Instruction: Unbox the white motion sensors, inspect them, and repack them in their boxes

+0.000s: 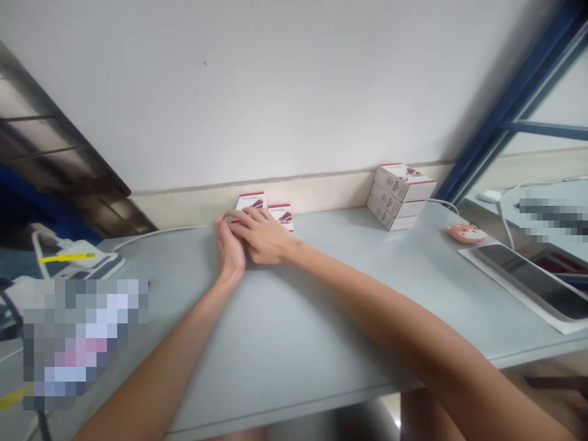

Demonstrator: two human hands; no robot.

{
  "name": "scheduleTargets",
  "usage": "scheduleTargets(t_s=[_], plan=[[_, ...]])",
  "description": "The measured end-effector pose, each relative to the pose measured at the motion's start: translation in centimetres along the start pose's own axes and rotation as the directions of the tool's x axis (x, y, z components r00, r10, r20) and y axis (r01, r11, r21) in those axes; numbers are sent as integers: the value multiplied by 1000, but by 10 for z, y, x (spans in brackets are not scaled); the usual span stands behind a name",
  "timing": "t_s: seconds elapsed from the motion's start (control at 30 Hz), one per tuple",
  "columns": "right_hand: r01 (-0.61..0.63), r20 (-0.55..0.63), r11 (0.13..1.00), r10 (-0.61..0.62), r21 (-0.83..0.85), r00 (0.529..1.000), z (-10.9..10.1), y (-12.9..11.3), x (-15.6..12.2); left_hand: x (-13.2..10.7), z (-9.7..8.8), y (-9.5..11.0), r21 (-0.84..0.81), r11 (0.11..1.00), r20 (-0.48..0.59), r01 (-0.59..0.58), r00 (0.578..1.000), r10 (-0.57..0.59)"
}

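I've got the left hand (pixel 228 250) and right hand (pixel 261 236) curled against two red-and-white cartons (pixel 280 214), grip unclear, with three stacked cartons (pixel 397 197) untouched at two o'clock on the bench (pixel 321 318)

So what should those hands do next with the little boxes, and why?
Probably the right hand should close its fingers around the small white box and lift it. Both hands are already at it, the left hand alongside, and a second box sits right next to it.
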State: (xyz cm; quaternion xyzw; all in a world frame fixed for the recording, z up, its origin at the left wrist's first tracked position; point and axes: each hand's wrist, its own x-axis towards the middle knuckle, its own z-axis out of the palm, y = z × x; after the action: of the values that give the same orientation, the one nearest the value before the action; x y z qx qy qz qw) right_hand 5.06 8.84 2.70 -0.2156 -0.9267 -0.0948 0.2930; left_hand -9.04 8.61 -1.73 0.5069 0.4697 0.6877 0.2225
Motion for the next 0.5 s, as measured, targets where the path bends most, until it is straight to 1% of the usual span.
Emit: scheduleTargets(t_s=[0.07,0.1,0.13,0.17,0.2,0.23,0.27,0.3,0.33,0.37,0.4,0.43,0.5], plan=[[46,3,999,-47,5,999,-23,8,-16,-9,2,16,68,997,-28,-40,999,42],[61,-15,998,-62,-30,998,-39,15,-28,-15,3,24,112,990,-6,-80,997,81],[69,-49,994,-74,-85,996,-56,23,-43,-22,5,33,243,949,44,-202,979,198],[57,-102,988,-71,-141,992,-74,33,-61,-29,8,42,350,868,106,-352,935,337],[-10,-186,980,-28,-201,982,-92,44,-80,-37,11,49,418,781,173,-463,885,432],[-153,-311,956,70,-251,948,-108,56,-100,-46,15,55,457,713,232,-532,845,481],[-324,-442,904,179,-278,879,-123,68,-121,-55,18,60,468,673,299,-573,819,490],[-488,-545,826,280,-283,790,-134,80,-142,-63,22,63,458,652,361,-604,797,485],[-623,-612,732,366,-275,701,-141,92,-161,-70,25,65,443,652,414,-615,786,460],[-722,-646,638,438,-267,625,-146,103,-178,-75,27,66,424,662,472,-619,774,422],[-788,-660,559,493,-259,567,-147,112,-193,-78,29,66,399,677,526,-619,759,384],[-821,-653,508,534,-261,538,-146,120,-205,-79,29,65,372,694,575,-616,740,349],[-846,-641,458,568,-274,515,-141,130,-220,-78,29,61,319,726,663,-609,691,289]])
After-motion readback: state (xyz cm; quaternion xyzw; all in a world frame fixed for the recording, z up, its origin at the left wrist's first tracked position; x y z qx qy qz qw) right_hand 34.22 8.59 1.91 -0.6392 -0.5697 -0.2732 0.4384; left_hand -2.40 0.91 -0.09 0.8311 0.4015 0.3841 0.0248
